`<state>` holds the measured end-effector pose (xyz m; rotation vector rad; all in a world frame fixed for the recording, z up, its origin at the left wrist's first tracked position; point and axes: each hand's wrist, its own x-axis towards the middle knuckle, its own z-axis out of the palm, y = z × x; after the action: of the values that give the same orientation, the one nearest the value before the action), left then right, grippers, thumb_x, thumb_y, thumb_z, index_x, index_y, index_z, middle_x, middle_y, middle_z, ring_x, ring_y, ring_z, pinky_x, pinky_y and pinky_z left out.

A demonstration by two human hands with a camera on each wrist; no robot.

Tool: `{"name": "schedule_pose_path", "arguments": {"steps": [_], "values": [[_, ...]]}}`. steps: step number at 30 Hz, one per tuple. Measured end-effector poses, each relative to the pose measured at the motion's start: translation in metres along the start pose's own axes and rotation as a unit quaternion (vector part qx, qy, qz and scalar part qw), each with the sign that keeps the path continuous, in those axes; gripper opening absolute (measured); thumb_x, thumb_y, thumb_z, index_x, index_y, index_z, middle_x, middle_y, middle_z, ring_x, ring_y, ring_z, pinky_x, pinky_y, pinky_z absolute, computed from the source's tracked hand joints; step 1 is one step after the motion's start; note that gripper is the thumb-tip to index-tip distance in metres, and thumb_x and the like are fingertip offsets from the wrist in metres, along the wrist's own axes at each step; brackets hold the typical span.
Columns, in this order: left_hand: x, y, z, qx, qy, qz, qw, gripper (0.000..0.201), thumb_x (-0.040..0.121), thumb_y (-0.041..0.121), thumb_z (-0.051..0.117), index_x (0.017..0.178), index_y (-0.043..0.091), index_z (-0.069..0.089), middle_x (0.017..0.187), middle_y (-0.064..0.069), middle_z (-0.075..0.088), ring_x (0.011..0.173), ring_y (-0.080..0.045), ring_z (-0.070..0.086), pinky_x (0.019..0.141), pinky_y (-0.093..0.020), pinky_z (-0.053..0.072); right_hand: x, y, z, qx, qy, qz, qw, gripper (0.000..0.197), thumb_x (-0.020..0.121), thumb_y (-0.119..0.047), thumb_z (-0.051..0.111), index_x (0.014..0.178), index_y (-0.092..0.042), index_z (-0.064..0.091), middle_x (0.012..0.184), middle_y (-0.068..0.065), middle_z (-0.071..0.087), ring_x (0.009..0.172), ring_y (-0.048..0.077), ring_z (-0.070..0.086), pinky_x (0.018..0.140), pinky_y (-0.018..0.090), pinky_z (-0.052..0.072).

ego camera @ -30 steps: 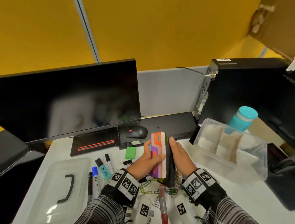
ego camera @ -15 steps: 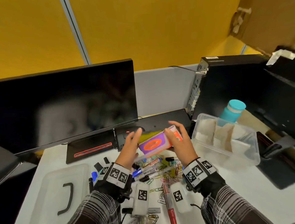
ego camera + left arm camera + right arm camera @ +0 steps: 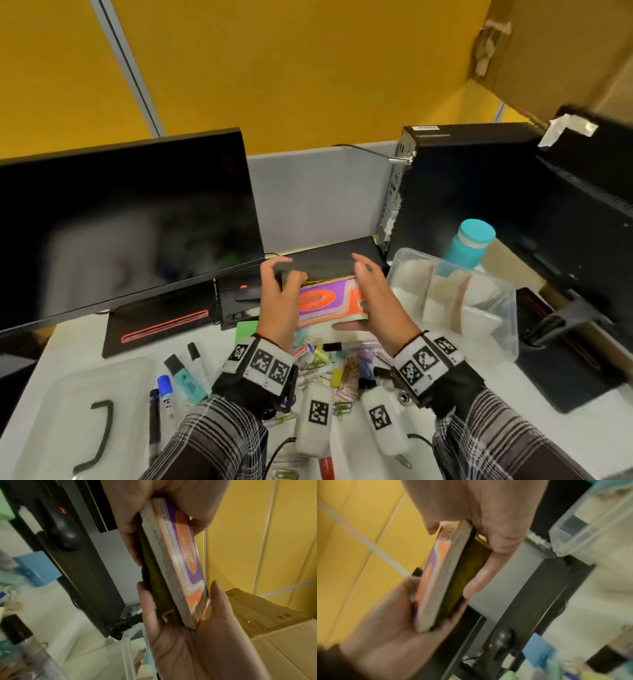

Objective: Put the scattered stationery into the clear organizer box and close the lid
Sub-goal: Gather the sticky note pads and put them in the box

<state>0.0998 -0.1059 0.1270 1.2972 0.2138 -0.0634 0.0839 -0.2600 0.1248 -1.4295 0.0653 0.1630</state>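
Notepads (image 3: 327,301), an orange-purple one stacked on a dark one, sit gripped at each end by the left hand (image 3: 279,301) and right hand (image 3: 376,301), just left of the box (image 3: 507,308).

My left hand (image 3: 279,301) sits just left of the frame's centre, thumb and fingers curled round one end of the stack (image 3: 327,301). My right hand (image 3: 376,301), right of centre, clamps the other end, fingers straight behind it and thumb in front. Both forearms rise from the bottom edge, wrists banded.
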Motion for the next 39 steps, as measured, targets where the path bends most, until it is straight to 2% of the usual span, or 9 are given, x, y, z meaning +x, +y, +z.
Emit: {"name": "schedule_pose_path", "arguments": {"steps": [2, 5, 7, 10, 14, 19, 24, 30, 39], "values": [[-0.001, -0.002, 0.02, -0.001, 0.005, 0.018, 1.0, 0.019, 0.093, 0.015, 0.05, 0.099, 0.033, 0.048, 0.108, -0.023, 0.058, 0.08, -0.03, 0.066, 0.064, -0.034, 0.052, 0.007, -0.007, -0.01, 0.008, 0.038, -0.034, 0.999, 0.042, 0.089, -0.049, 0.045, 0.128, -0.032, 0.042, 0.108, -0.004, 0.06, 0.09, 0.016, 0.07, 0.068, 0.045, 0.06], [-0.002, -0.003, 0.047, -0.004, -0.024, 0.044, 0.999, 0.024, 0.09, 0.027, 0.059, 0.109, 0.029, 0.044, 0.112, -0.018, 0.061, 0.085, -0.03, 0.069, 0.071, -0.038, 0.056, 0.019, -0.015, -0.032, -0.015, 0.098, -0.111, 0.989, 0.033, 0.096, -0.034, 0.04, 0.123, -0.018, 0.045, 0.093, 0.004, 0.065, 0.075, 0.01, 0.07, 0.06, 0.026, 0.058], [-0.003, -0.005, 0.057, 0.061, -0.069, 0.079, 0.993, 0.055, 0.077, 0.038, 0.068, 0.121, 0.03, 0.036, 0.119, -0.012, 0.059, 0.097, -0.023, 0.068, 0.081, -0.035, 0.057, 0.026, -0.02, -0.05, -0.027, 0.12, -0.14, 0.982, 0.027, 0.098, -0.029, 0.037, 0.119, -0.013, 0.046, 0.089, 0.004, 0.064, 0.069, 0.004, 0.068, 0.056, 0.017, 0.053], [0.001, -0.015, 0.064, 0.185, -0.134, 0.149, 0.962, 0.088, 0.069, 0.042, 0.077, 0.136, 0.038, 0.018, 0.131, -0.001, 0.049, 0.112, -0.012, 0.06, 0.09, -0.029, 0.053, 0.039, -0.025, -0.074, -0.065, 0.122, -0.133, 0.981, 0.035, 0.099, -0.035, 0.034, 0.118, -0.008, 0.046, 0.091, 0.005, 0.062, 0.072, 0.002, 0.067, 0.06, 0.017, 0.054], [0.006, -0.025, 0.083, 0.21, -0.101, 0.211, 0.949, 0.069, 0.072, 0.042, 0.075, 0.125, 0.045, 0.031, 0.132, -0.005, 0.038, 0.114, -0.012, 0.057, 0.09, -0.037, 0.055, 0.056, -0.034, -0.101, -0.107, 0.057, -0.027, 0.992, 0.044, 0.092, -0.058, 0.036, 0.11, -0.022, 0.055, 0.11, 0.009, 0.066, 0.095, 0.017, 0.067, 0.085, 0.043, 0.056], [0.009, -0.042, 0.11, 0.377, -0.081, 0.317, 0.866, 0.056, 0.083, 0.044, 0.062, 0.127, 0.04, 0.027, 0.12, 0.0, 0.031, 0.11, -0.011, 0.049, 0.097, -0.028, 0.046, 0.067, -0.049, -0.133, 0.059, -0.002, 0.131, 0.99, 0.062, 0.075, -0.067, 0.058, 0.111, -0.016, 0.062, 0.101, 0.013, 0.072, 0.094, 0.027, 0.07, 0.082, 0.045, 0.056], [0.011, -0.065, 0.127, 0.512, -0.106, 0.293, 0.8, 0.057, 0.088, 0.05, 0.048, 0.136, 0.034, 0.022, 0.123, 0.0, 0.035, 0.113, -0.015, 0.038, 0.101, -0.036, 0.039, 0.091, -0.034, -0.16, -0.044, 0.084, 0.109, 0.99, 0.051, 0.067, -0.057, 0.07, 0.095, -0.015, 0.063, 0.088, 0.015, 0.071, 0.084, 0.031, 0.071, 0.088, 0.053, 0.053], [0.017, -0.071, 0.129, 0.524, -0.146, 0.259, 0.798, 0.061, 0.083, 0.04, 0.064, 0.133, 0.023, 0.034, 0.125, 0.003, 0.032, 0.108, -0.013, 0.047, 0.093, -0.022, 0.041, 0.104, -0.022, -0.176, -0.16, 0.07, 0.044, 0.984, 0.04, 0.075, -0.057, 0.064, 0.096, -0.023, 0.061, 0.09, 0.01, 0.07, 0.084, 0.026, 0.07, 0.088, 0.049, 0.054], [0.022, -0.078, 0.138, 0.557, -0.129, 0.258, 0.779, 0.062, 0.076, 0.047, 0.07, 0.125, 0.025, 0.039, 0.117, 0.006, 0.032, 0.098, -0.009, 0.047, 0.083, -0.021, 0.048, 0.11, -0.017, -0.186, -0.241, 0.052, -0.008, 0.969, 0.031, 0.083, -0.053, 0.059, 0.099, -0.026, 0.059, 0.095, 0.004, 0.066, 0.091, 0.021, 0.065, 0.088, 0.044, 0.052]]}}
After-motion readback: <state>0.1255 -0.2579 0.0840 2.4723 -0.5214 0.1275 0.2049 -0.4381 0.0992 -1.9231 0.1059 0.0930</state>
